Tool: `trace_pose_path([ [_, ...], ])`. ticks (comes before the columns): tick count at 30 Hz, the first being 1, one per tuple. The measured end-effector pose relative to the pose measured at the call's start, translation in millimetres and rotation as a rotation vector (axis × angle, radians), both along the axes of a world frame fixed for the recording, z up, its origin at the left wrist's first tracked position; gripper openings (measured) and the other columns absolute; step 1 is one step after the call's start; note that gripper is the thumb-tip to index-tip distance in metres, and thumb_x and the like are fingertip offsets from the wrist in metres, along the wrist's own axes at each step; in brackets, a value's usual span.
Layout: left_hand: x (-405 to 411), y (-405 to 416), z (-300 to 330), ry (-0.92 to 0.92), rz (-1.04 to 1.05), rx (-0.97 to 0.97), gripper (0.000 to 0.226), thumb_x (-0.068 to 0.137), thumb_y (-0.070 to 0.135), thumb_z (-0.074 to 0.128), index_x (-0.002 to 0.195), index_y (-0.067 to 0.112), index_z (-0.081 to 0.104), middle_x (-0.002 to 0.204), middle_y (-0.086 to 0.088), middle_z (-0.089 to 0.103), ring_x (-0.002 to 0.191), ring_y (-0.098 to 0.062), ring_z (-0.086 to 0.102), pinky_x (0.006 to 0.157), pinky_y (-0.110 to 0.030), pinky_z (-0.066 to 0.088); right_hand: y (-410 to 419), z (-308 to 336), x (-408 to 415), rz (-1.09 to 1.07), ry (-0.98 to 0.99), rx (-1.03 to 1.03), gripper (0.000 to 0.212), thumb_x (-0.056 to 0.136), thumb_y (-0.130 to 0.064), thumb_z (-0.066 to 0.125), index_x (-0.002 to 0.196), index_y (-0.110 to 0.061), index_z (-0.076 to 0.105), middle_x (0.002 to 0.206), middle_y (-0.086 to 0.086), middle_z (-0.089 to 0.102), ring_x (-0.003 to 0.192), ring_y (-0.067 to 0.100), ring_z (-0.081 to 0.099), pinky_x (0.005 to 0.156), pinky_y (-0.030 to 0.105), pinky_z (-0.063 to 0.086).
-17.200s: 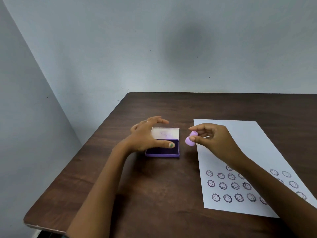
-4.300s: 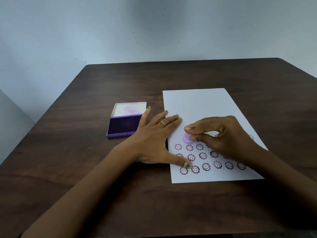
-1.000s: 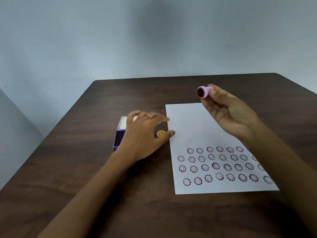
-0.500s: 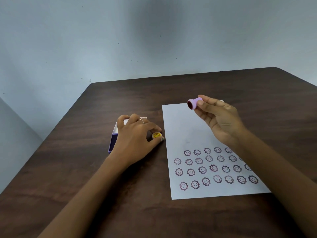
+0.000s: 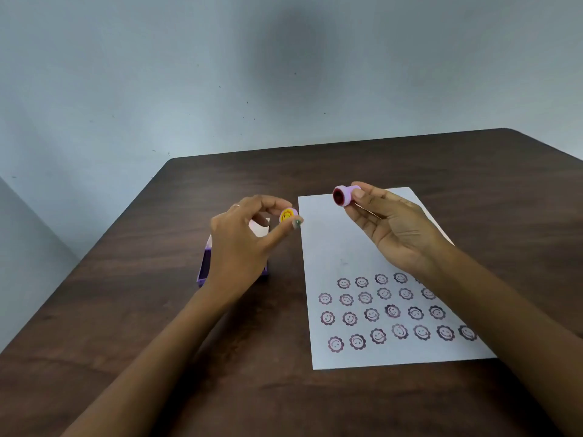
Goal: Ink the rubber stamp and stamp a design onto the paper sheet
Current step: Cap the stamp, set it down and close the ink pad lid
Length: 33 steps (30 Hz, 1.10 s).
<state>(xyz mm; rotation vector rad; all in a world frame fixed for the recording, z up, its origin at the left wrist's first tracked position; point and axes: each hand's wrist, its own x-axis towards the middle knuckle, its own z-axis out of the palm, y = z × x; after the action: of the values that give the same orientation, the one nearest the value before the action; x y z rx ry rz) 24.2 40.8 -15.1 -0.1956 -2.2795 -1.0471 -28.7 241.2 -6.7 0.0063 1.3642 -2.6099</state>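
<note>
My right hand [image 5: 392,230] holds the small lilac rubber stamp [image 5: 344,195] by its body, raised above the top of the paper sheet [image 5: 334,247], its dark inked face turned left. My left hand [image 5: 244,244] pinches a small round cap with a yellow smiley top [image 5: 287,215] between thumb and fingers, lifted off the table just left of the sheet. The sheet's lower half carries several rows of purple flower-face prints [image 5: 392,311]. The purple ink pad [image 5: 203,269] lies open behind my left hand, mostly hidden by it.
The dark wooden table [image 5: 473,171] ends at a pale wall behind and drops off at the left edge. The upper half of the sheet is unprinted.
My left hand has lifted the yellow-topped cap off the table and moved it right, towards the stamp. My right hand has kept the stamp raised with its face turned left.
</note>
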Motion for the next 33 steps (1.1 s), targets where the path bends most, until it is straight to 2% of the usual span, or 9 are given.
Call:
trace_pose_path([
  [2, 1, 6, 1, -0.041, -0.044, 0.132, 0.020, 0.080, 0.036, 0.069, 0.094, 0.022, 0.069, 0.091, 0.009, 0.070, 0.074, -0.010, 0.061, 0.069, -0.016, 0.048, -1, 1, 2, 0.011, 0.003, -0.003, 0.018, 0.081, -0.002, 0.062, 0.098, -0.006, 0.066, 0.095, 0.009, 0.073, 0.083, 0.017, 0.072, 0.074, 0.024, 0.059],
  [6, 5, 11, 4, -0.086, -0.089, 0.309, 0.023, 0.080, 0.030, 0.069, 0.099, 0.016, 0.068, 0.093, 0.005, 0.070, 0.077, -0.009, 0.065, 0.065, -0.015, 0.051, -1, 4, 6, 0.042, 0.018, -0.036, 0.018, 0.081, -0.002, 0.062, 0.098, -0.007, 0.067, 0.092, 0.008, 0.075, 0.086, 0.019, 0.072, 0.073, 0.024, 0.059],
  [11, 10, 16, 3, -0.182, -0.189, 0.626, 0.037, 0.074, 0.029, 0.067, 0.106, 0.009, 0.068, 0.085, 0.005, 0.073, 0.081, -0.014, 0.071, 0.070, -0.019, 0.056, -6, 0, 13, 0.091, 0.049, -0.054, 0.019, 0.080, 0.000, 0.062, 0.097, -0.006, 0.067, 0.090, 0.008, 0.076, 0.086, 0.020, 0.072, 0.070, 0.023, 0.059],
  [16, 11, 20, -1, -0.274, -0.218, 0.785, 0.040, 0.067, 0.030, 0.069, 0.104, 0.015, 0.069, 0.098, -0.004, 0.075, 0.092, -0.019, 0.071, 0.083, -0.027, 0.057, -11, 0, 20, 0.114, 0.109, -0.031, 0.020, 0.079, 0.000, 0.062, 0.097, -0.006, 0.067, 0.091, 0.007, 0.075, 0.086, 0.020, 0.072, 0.070, 0.022, 0.059],
  [20, 12, 21, 0, -0.281, -0.217, 0.819, 0.044, 0.066, 0.030, 0.070, 0.106, 0.014, 0.069, 0.103, -0.006, 0.074, 0.093, -0.019, 0.071, 0.084, -0.028, 0.057, -15, -1, 24, 0.118, 0.150, -0.002, 0.023, 0.079, 0.002, 0.061, 0.101, -0.003, 0.065, 0.097, 0.010, 0.073, 0.084, 0.020, 0.072, 0.069, 0.022, 0.059],
  [27, 14, 27, -2, -0.263, -0.251, 0.743, 0.037, 0.062, 0.032, 0.070, 0.097, 0.020, 0.070, 0.096, 0.001, 0.076, 0.090, -0.015, 0.072, 0.072, -0.019, 0.057, -18, -7, 25, 0.131, 0.209, 0.072, 0.021, 0.076, 0.000, 0.064, 0.096, -0.008, 0.068, 0.084, 0.001, 0.077, 0.084, 0.019, 0.072, 0.069, 0.021, 0.059],
  [29, 14, 28, -2, -0.255, -0.246, 0.713, 0.036, 0.063, 0.032, 0.070, 0.097, 0.021, 0.070, 0.098, 0.002, 0.075, 0.090, -0.013, 0.071, 0.070, -0.017, 0.055, -19, -8, 26, 0.139, 0.234, 0.093, 0.024, 0.072, -0.004, 0.066, 0.096, -0.008, 0.068, 0.085, 0.001, 0.077, 0.085, 0.020, 0.072, 0.070, 0.021, 0.058],
  [33, 15, 26, -3, -0.245, -0.237, 0.704, 0.041, 0.062, 0.031, 0.071, 0.100, 0.017, 0.071, 0.100, -0.002, 0.074, 0.091, -0.015, 0.071, 0.075, -0.021, 0.057, -20, -8, 28, 0.121, 0.263, 0.124, 0.034, 0.060, -0.013, 0.070, 0.094, -0.009, 0.068, 0.086, 0.000, 0.076, 0.086, 0.020, 0.072, 0.069, 0.020, 0.058],
])
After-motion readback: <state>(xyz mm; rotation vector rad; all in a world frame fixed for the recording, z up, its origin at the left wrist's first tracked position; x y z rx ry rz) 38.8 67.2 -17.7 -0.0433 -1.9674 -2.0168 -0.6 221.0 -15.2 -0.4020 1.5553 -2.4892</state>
